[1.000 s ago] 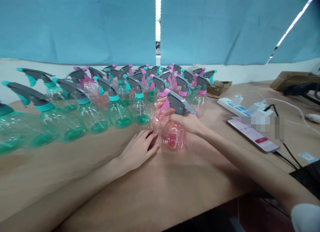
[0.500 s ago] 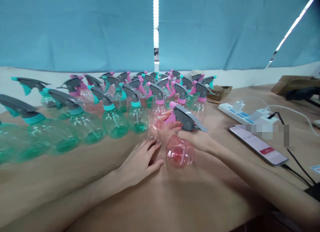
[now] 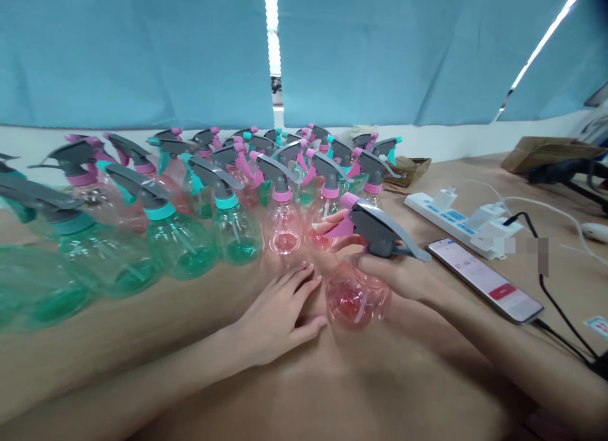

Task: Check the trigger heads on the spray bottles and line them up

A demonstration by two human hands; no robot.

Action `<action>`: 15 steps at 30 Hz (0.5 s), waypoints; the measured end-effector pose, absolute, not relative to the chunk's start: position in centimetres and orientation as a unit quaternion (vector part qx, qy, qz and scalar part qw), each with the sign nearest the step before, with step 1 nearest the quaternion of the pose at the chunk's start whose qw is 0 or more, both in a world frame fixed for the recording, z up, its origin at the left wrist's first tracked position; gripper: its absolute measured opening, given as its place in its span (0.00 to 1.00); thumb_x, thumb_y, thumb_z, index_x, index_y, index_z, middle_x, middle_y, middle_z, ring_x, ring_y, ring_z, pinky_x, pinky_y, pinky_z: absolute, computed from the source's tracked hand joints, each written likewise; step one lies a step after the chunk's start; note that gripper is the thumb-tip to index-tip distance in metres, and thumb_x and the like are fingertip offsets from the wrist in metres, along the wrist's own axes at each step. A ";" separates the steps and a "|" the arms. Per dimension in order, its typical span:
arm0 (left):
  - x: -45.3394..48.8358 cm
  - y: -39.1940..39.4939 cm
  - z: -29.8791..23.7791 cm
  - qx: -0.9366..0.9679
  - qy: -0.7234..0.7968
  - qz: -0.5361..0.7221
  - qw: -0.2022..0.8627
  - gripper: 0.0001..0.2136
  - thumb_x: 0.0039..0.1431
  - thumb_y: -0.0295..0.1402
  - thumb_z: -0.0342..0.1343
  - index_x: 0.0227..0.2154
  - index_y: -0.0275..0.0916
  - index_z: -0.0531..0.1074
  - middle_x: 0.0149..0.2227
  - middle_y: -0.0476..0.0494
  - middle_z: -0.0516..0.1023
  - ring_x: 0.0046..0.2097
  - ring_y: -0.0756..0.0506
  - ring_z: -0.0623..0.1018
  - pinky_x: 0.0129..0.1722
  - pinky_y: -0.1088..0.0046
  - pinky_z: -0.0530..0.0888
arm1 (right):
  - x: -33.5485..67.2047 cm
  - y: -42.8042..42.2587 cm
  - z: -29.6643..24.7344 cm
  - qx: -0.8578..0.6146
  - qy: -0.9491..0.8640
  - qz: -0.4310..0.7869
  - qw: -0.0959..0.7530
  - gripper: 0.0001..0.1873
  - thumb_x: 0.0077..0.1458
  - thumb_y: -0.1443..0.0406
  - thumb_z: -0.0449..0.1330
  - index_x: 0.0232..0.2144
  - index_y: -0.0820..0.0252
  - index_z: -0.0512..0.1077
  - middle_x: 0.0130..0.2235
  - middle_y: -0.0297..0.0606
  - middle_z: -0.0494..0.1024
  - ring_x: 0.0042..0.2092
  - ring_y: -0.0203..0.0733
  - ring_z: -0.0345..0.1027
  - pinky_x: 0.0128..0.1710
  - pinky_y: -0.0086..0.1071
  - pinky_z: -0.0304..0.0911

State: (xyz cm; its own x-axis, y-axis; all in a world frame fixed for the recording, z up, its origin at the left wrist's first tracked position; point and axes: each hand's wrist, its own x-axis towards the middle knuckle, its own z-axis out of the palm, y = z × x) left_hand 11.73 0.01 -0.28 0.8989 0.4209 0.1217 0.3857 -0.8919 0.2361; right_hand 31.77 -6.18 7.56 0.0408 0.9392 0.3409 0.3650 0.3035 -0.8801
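My right hand [image 3: 394, 273] is closed around the neck of a pink spray bottle [image 3: 358, 295] with a grey head and pink trigger. Its collar is hidden by the hand. Two fingertips reach out left past the trigger, near another pink spray bottle [image 3: 324, 216] behind. Some clear space lies between the held bottle and my left hand [image 3: 287, 314], which rests on the tabletop with fingers apart, holding nothing. Just beyond the left fingertips stand a pink spray bottle [image 3: 284, 229] and a green spray bottle [image 3: 237, 238] with a teal collar.
Several green and pink spray bottles crowd the left and back of the table [image 3: 199, 365]. To the right lie a phone [image 3: 482, 279] and a white power strip [image 3: 441, 219] with cables. Cardboard [image 3: 546, 154] and a small open box [image 3: 411, 172] sit farther back.
The view has shifted, and the standing bottles appear farther left. My right hand and its pink bottle have moved a little right. My left hand also appears slightly farther right, still spread.
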 end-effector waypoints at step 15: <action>12.1 0.4 -0.6 0.975 0.185 0.083 0.091 0.27 0.67 0.46 0.47 0.62 0.34 0.59 0.65 0.35 0.57 0.66 0.37 0.56 0.62 0.53 0.57 | 32.2 -6.7 7.5 -0.557 -0.598 0.290 0.499 0.16 0.37 0.67 0.54 0.33 0.55 0.72 0.33 0.36 0.77 0.36 0.45 0.73 0.36 0.38 0.70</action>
